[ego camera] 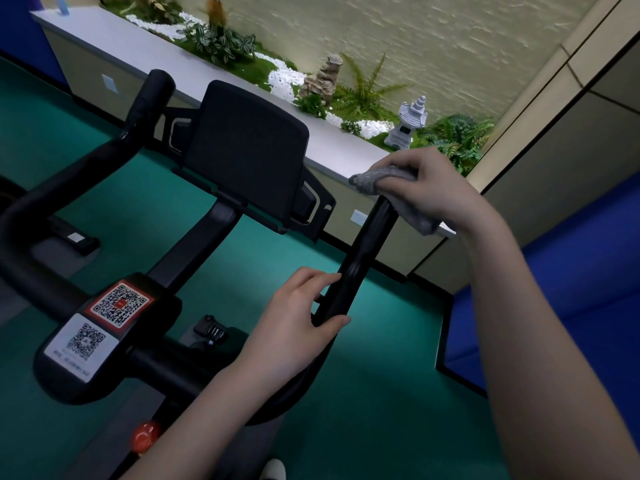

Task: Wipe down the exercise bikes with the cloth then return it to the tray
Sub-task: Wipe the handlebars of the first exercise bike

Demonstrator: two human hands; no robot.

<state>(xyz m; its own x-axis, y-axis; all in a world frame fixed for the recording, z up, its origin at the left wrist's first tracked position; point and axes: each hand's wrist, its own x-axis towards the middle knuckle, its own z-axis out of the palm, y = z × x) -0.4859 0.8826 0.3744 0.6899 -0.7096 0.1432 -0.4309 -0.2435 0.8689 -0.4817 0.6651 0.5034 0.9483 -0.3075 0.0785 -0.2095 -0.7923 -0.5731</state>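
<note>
Head view: the bike (194, 271) fills the lower left, seen from above the handlebars. The right hand (427, 183) has its fingers curled down over the grey cloth (382, 180), clamping it on the far tip of the right bar (363, 258). One end of the cloth sticks out left of the fingers and another hangs below the wrist. The left hand (298, 323) grips the same bar lower down, near its bend, fingers over the top and thumb underneath. The two hands are well apart along the bar.

The dark console (249, 147) stands tilted between the right bar and the left bar (149, 95). Two QR stickers (119, 303) sit on the stem plate, with a red knob (147, 434) below it. The floor (363, 393) is green. A blue pad (571, 289) lies at right. Behind the bike runs a grey ledge (166, 50) with plants, white pebbles and a small stone lantern (410, 124). A shoe tip (273, 471) shows at the bottom edge.
</note>
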